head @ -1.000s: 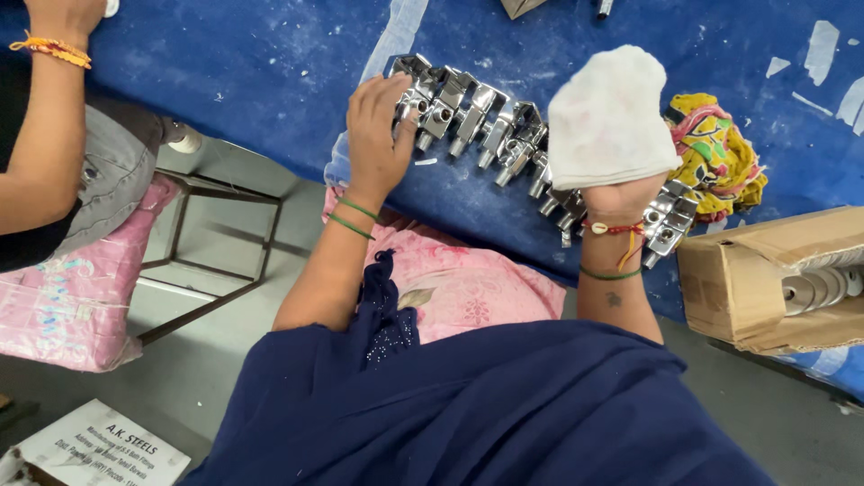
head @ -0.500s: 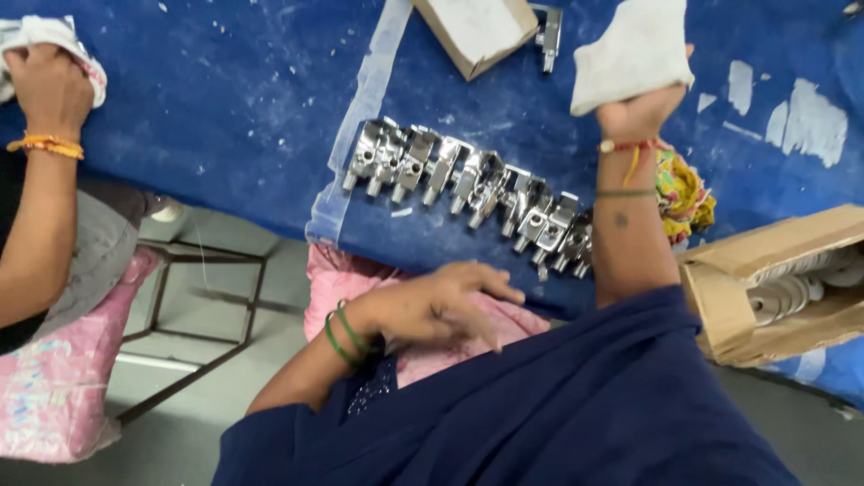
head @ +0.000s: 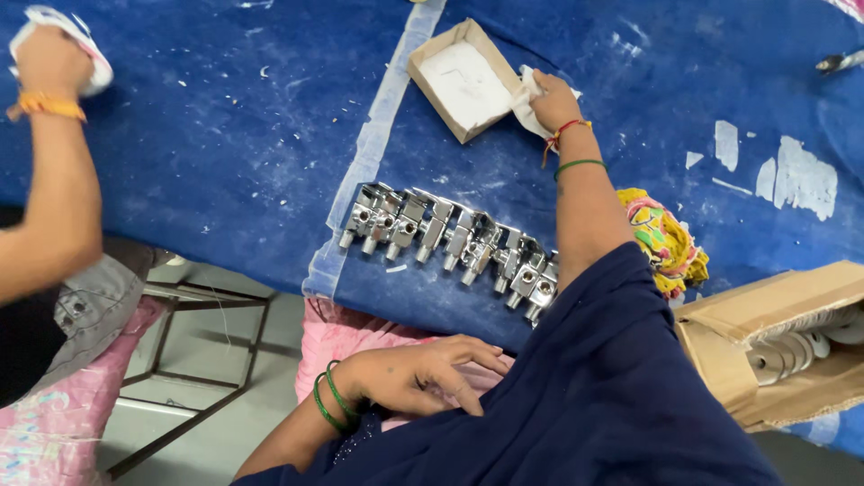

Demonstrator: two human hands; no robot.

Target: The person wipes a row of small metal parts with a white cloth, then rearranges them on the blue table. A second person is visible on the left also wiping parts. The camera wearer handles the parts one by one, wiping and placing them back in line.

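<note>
While the camera looked straight down, the person's right hand sat in the upper middle of the frame, fingers curled shut around a white cloth that lay against the edge of a small open cardboard box with a white lining. That hand's wrist carried a red thread and a green bangle. The left hand rested low in the frame, in the lap, on pink fabric; its fingers were loosely spread and bent, and it held nothing. Green bangles circled that wrist. Between the two hands, across the middle of the frame, a row of shiny chrome valve fittings lay side by side on a blue table cover, running slantwise from centre left down toward the right forearm. A colourful rag lay just right of that forearm. At the lower right edge, a larger cardboard box lay open on its side with round metal rings showing inside. In the upper left corner, another person's hand gripped a white cloth against the blue cover.
</note>
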